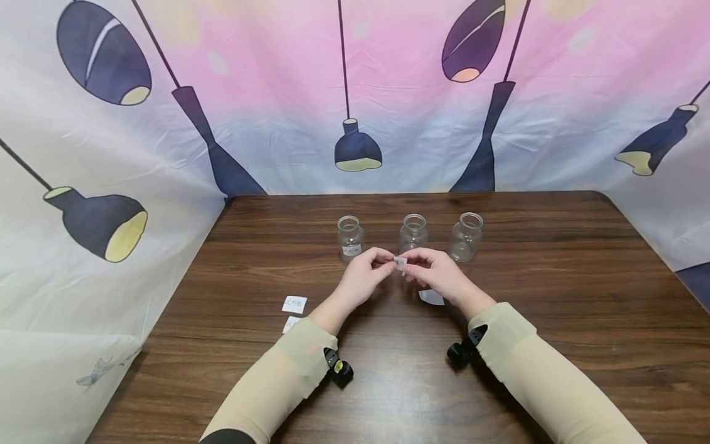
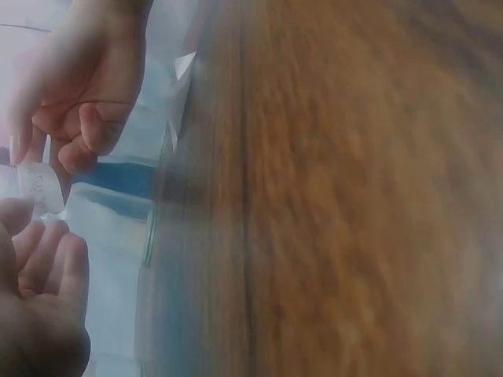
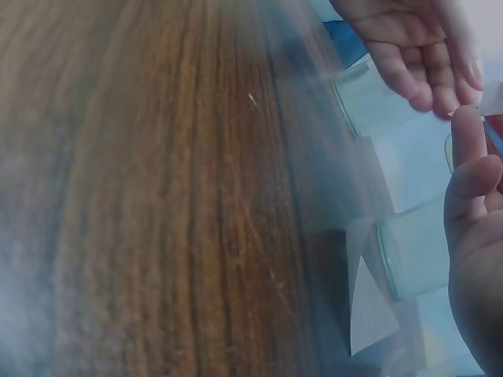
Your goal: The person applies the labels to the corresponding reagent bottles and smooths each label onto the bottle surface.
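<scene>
A small white paper label point(image 1: 400, 263) with printed characters is held up between both hands in front of the middle glass jar point(image 1: 413, 229). My left hand point(image 1: 367, 270) pinches its left side between thumb and fingertips. From the other side my right hand point(image 1: 435, 271) pinches it with thumb and forefinger. In the left wrist view the label point(image 2: 39, 187) looks slightly curled, with both hands' fingertips at its edges. The left glass jar point(image 1: 349, 233) bears a similar printed label point(image 1: 352, 250). Fingers partly cover the middle jar's lower half.
A third glass jar point(image 1: 466, 237), without a lid, stands at the right of the row. Two more printed labels point(image 1: 294, 304) lie on the wooden table point(image 1: 266, 253) near my left forearm. A blank white paper piece point(image 1: 431, 298) lies under my right hand, its edge lifted.
</scene>
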Tool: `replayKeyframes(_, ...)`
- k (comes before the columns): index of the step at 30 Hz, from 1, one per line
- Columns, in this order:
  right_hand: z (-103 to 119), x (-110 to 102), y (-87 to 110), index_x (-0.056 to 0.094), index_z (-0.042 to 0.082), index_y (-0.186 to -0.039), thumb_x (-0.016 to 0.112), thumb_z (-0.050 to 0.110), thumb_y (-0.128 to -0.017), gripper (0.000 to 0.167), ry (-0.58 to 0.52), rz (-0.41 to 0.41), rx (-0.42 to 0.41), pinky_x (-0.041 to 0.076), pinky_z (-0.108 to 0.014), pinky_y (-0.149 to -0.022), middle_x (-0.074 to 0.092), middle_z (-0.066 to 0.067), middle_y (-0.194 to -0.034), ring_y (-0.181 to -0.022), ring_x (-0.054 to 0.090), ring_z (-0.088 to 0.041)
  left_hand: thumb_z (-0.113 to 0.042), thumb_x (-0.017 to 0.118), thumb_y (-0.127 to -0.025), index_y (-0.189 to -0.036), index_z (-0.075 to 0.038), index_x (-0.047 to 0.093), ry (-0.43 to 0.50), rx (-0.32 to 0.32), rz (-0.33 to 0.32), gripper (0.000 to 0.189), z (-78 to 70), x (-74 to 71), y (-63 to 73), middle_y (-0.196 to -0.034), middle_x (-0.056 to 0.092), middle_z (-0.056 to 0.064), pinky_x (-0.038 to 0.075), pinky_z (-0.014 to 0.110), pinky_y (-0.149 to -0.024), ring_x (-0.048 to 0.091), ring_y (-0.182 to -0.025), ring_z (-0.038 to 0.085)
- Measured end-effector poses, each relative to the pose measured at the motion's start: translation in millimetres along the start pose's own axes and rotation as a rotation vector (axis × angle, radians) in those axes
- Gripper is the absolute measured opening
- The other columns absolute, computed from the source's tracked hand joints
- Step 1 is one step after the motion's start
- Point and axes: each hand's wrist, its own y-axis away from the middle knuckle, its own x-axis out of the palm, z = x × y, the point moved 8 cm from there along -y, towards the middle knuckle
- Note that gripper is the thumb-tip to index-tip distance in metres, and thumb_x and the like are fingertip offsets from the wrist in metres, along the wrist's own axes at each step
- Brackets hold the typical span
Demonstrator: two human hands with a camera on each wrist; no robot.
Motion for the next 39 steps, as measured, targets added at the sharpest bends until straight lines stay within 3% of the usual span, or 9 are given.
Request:
replayKeyframes(7, -4, -2, -0.9, 0.063, -0.002, -0.109, 0.062, 0.013, -0.09, 0.025, -0.01, 0.004, -0.001, 0.044, -0.026, -0.056, 0.064, -0.013, -0.079, -0.07, 0.058, -0.034, -0.013, 0.064, -0.087, -0.088, -0.006, 0.063, -0.028, 0.041, -0.019, 0.007, -7.2, 1.9, -1.1, -0.079, 0.059, -0.001, 0.041, 0.023, -0.065, 0.05, -0.071, 0.01)
replayKeyframes(16, -7, -12, 0.1, 0.06, -0.004, -0.105, 0.062, 0.007, -0.089, 0.02, 0.008, -0.065, -0.005, 0.042, -0.024, -0.052, 0.063, -0.012, -0.079, -0.065, 0.057, -0.027, -0.012, 0.062, -0.088, -0.086, -0.006, 0.063, -0.057, 0.06, -0.035, 0.007, -5.9, 3.1, -6.3, -0.079, 0.06, 0.0, 0.041, 0.024, -0.063, 0.05, -0.069, 0.01)
replayKeyframes(23, -13, -23, 1.0, 0.057, -0.006, -0.097, 0.061, 0.002, -0.087, 0.013, 0.019, -0.123, -0.003, 0.041, -0.024, -0.051, 0.058, -0.005, -0.076, -0.065, 0.056, -0.018, -0.014, 0.061, -0.088, -0.086, -0.009, 0.063, -0.137, 0.061, -0.041, 0.006, -5.0, 4.0, -12.2, -0.079, 0.061, -0.001, 0.043, 0.025, -0.064, 0.052, -0.07, 0.01)
replayKeyframes(32, -11, -33, -0.5, 0.062, 0.005, -0.091, 0.062, 0.013, -0.09, 0.008, 0.286, -0.173, -0.023, 0.044, -0.028, -0.059, 0.059, -0.003, -0.07, -0.065, 0.055, -0.017, -0.016, 0.061, -0.089, -0.086, -0.01, 0.064, -0.256, 0.086, -0.03, 0.008, -9.6, 9.6, -21.1, -0.08, 0.062, -0.002, 0.044, 0.025, -0.069, 0.055, -0.073, 0.011)
replayKeyframes(39, -10, -36, -2.7, 0.062, 0.007, -0.09, 0.062, 0.013, -0.089, 0.006, 0.406, -0.21, -0.056, 0.045, -0.031, -0.062, 0.06, 0.0, -0.072, -0.065, 0.054, -0.015, -0.017, 0.061, -0.089, -0.085, -0.011, 0.065, -0.334, 0.072, -0.037, 0.009, -8.1, 14.4, -29.2, -0.077, 0.062, -0.004, 0.044, 0.025, -0.069, 0.055, -0.072, 0.011)
